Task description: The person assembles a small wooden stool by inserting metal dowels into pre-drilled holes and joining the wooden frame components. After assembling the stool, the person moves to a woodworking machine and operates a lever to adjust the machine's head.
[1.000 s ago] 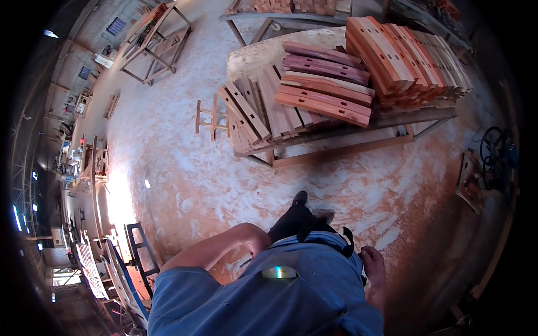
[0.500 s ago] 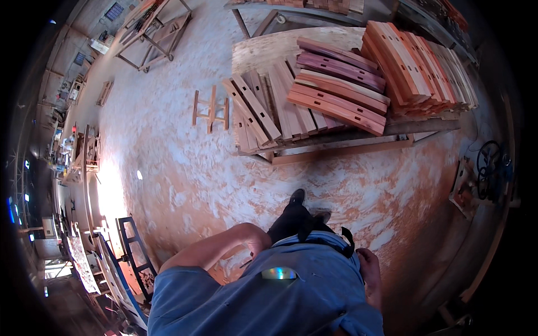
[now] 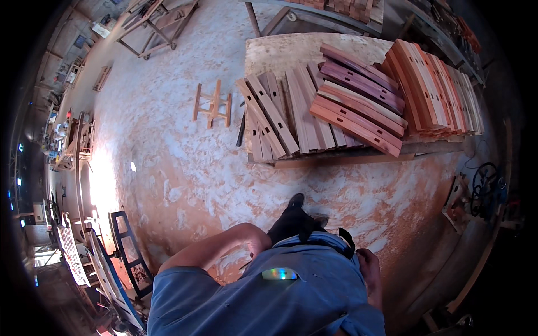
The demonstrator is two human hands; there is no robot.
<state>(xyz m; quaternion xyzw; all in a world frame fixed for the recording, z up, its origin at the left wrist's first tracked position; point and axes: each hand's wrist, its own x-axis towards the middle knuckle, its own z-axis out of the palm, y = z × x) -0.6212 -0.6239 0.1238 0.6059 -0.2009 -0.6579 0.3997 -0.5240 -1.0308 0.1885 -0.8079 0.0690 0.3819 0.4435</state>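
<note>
Both hands empty, hanging at the person's sides: left hand (image 3: 259,239) by the hip, fingers curled shut on nothing; right hand (image 3: 370,269) partly hidden behind the blue shirt (image 3: 269,302), grip can't be told; nearest work is the wooden slats (image 3: 291,115) stacked flat on the low surface (image 3: 291,47) ahead, probably for sorting; reddish mortised pieces (image 3: 358,106) piled on top; foot (image 3: 288,215) on the dusty floor (image 3: 168,168).
</note>
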